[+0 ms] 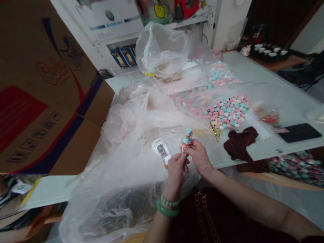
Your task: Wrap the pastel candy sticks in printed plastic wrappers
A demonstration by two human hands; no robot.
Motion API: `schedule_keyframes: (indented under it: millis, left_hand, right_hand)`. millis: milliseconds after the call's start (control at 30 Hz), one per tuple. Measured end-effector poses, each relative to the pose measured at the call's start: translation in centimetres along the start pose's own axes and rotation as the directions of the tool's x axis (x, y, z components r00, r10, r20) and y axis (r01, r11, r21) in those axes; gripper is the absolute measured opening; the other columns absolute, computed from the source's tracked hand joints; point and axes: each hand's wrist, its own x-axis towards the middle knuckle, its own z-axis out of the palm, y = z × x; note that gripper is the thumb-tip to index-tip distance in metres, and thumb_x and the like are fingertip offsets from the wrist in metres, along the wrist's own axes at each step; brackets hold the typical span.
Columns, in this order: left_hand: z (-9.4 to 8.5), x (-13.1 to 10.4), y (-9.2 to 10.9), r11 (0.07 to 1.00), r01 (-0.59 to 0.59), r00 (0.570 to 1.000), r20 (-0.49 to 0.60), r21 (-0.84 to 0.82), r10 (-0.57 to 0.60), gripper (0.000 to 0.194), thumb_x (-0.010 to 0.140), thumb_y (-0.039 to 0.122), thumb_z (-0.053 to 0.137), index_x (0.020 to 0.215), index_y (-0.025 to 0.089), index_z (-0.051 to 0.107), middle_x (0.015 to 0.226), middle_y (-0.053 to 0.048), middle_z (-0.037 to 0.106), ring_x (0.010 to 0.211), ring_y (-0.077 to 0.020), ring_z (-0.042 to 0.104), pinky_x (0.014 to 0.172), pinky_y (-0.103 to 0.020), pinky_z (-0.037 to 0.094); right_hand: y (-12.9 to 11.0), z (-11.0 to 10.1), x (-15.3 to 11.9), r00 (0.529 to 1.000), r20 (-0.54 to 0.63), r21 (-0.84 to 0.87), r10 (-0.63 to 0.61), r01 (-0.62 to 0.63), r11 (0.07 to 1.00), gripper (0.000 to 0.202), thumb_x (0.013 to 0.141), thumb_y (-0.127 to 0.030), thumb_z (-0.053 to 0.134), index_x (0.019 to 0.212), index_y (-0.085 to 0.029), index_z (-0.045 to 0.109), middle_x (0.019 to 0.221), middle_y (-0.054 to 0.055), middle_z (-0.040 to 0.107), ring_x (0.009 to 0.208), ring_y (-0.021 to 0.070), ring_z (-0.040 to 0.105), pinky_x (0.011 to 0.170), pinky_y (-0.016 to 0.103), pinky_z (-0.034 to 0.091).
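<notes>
A slim clear packet of pink and blue candies (187, 136) stands upright between my hands over the table's front part. My left hand (177, 165) pinches its lower end, with a green bangle and a beaded bracelet on the wrist. My right hand (198, 153) is closed round the packet's side just above the left fingertips. The packet's bottom is hidden by my fingers. Just left of my hands, a small white packet with a dark printed label (163, 152) lies on clear plastic bags (141, 135).
Loose pink, blue and white candies (229, 111) lie right of centre, near gold twist ties (215, 131). A brown cloth (240, 143) and a black phone (300, 132) lie at the right edge. A large cardboard box (50, 101) stands at left.
</notes>
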Motion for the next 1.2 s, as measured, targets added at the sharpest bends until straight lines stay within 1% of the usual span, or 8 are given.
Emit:
schedule_keyframes:
  millis: [167, 300, 467, 600, 867, 1000, 1100, 1200]
  left_hand:
    - [-0.2, 0.7, -0.3, 0.985, -0.144, 0.966, -0.205, 0.092, 0.161, 0.028, 0.069, 0.04, 0.068, 0.06, 0.015, 0.058, 0.049, 0.005, 0.045, 0.038, -0.0033, 0.032, 0.038, -0.018, 0.018]
    - [-1.3, 1.7, -0.1, 0.991, 0.029, 0.979, -0.195, -0.13, -0.054, 0.026, 0.068, 0.039, 0.067, 0.066, 0.016, 0.055, 0.044, 0.008, 0.04, 0.032, -0.0018, 0.022, 0.035, -0.018, 0.011]
    - [-1.8, 2.7, 0.1, 0.922, 0.179, 0.972, -0.084, -0.342, -0.22, 0.022, 0.066, 0.032, 0.066, 0.066, 0.015, 0.051, 0.04, 0.01, 0.037, 0.03, -0.0014, 0.021, 0.032, -0.018, 0.011]
    - [-2.1, 2.8, 0.0, 0.85, 0.283, 0.949, 0.004, -0.444, -0.314, 0.018, 0.068, 0.026, 0.063, 0.065, 0.015, 0.049, 0.039, 0.01, 0.035, 0.028, -0.0012, 0.02, 0.031, -0.018, 0.011]
    - [-2.7, 2.4, 0.3, 0.87, 0.271, 0.953, -0.014, -0.413, -0.304, 0.022, 0.069, 0.032, 0.065, 0.068, 0.015, 0.051, 0.039, 0.01, 0.036, 0.029, -0.0014, 0.021, 0.032, -0.018, 0.011]
    - [-2.0, 2.4, 0.6, 0.896, 0.272, 0.955, -0.019, -0.352, -0.297, 0.022, 0.066, 0.032, 0.066, 0.069, 0.014, 0.053, 0.041, 0.009, 0.038, 0.03, -0.0012, 0.022, 0.033, -0.018, 0.011]
    - [-1.3, 2.0, 0.9, 0.923, 0.257, 0.959, -0.045, -0.285, -0.281, 0.024, 0.067, 0.035, 0.064, 0.067, 0.015, 0.052, 0.04, 0.009, 0.035, 0.031, -0.0015, 0.02, 0.034, -0.019, 0.01]
    - [-0.4, 1.2, 1.3, 0.958, 0.212, 0.973, -0.05, -0.192, -0.225, 0.027, 0.068, 0.039, 0.064, 0.064, 0.015, 0.052, 0.04, 0.01, 0.032, 0.031, -0.0015, 0.019, 0.035, -0.02, 0.008]
  right_hand:
    - [-2.0, -4.6, -0.5, 0.968, -0.036, -0.39, -0.249, 0.216, 0.895, 0.021, 0.082, -0.036, 0.054, 0.095, -0.021, 0.06, 0.08, 0.0, 0.065, 0.07, 0.0153, 0.059, 0.068, 0.028, 0.047]
    - [-3.1, -11.5, 0.4, 0.794, -0.192, -0.855, -0.577, 0.153, 0.495, 0.019, 0.087, -0.029, 0.045, 0.09, -0.021, 0.063, 0.09, 0.004, 0.065, 0.085, 0.019, 0.059, 0.078, 0.03, 0.042]
    - [-0.7, -14.7, 3.0, 0.916, 0.055, -0.998, -0.398, 0.058, -0.003, 0.019, 0.084, -0.017, 0.046, 0.087, -0.021, 0.065, 0.089, 0.007, 0.066, 0.086, 0.0209, 0.056, 0.071, 0.029, 0.039]
    - [0.9, -13.8, 3.9, 0.938, 0.123, -0.981, -0.325, 0.066, -0.181, 0.019, 0.085, -0.013, 0.044, 0.084, -0.016, 0.063, 0.084, 0.012, 0.065, 0.082, 0.0236, 0.056, 0.069, 0.032, 0.037]
    - [-1.3, -16.4, 4.8, 0.954, -0.045, -0.981, -0.296, 0.015, 0.195, 0.02, 0.085, -0.022, 0.041, 0.075, -0.021, 0.059, 0.084, 0.005, 0.063, 0.083, 0.0203, 0.054, 0.065, 0.029, 0.035]
    - [-4.3, -17.1, 4.5, 0.963, -0.114, -0.784, -0.244, 0.063, 0.617, 0.01, 0.073, -0.026, 0.052, 0.065, -0.021, 0.054, 0.066, -0.001, 0.053, 0.066, 0.0159, 0.048, 0.06, 0.027, 0.034]
    - [-6.2, -14.9, 2.7, 0.965, -0.072, -0.458, -0.252, 0.192, 0.868, 0.009, 0.071, -0.027, 0.059, 0.066, -0.021, 0.055, 0.064, -0.003, 0.05, 0.063, 0.0135, 0.046, 0.06, 0.026, 0.036]
    - [-6.5, -10.5, 0.4, 0.96, 0.092, -0.339, -0.263, 0.279, 0.899, 0.004, 0.073, -0.026, 0.063, 0.073, -0.022, 0.061, 0.072, -0.003, 0.055, 0.069, 0.0129, 0.049, 0.065, 0.025, 0.038]
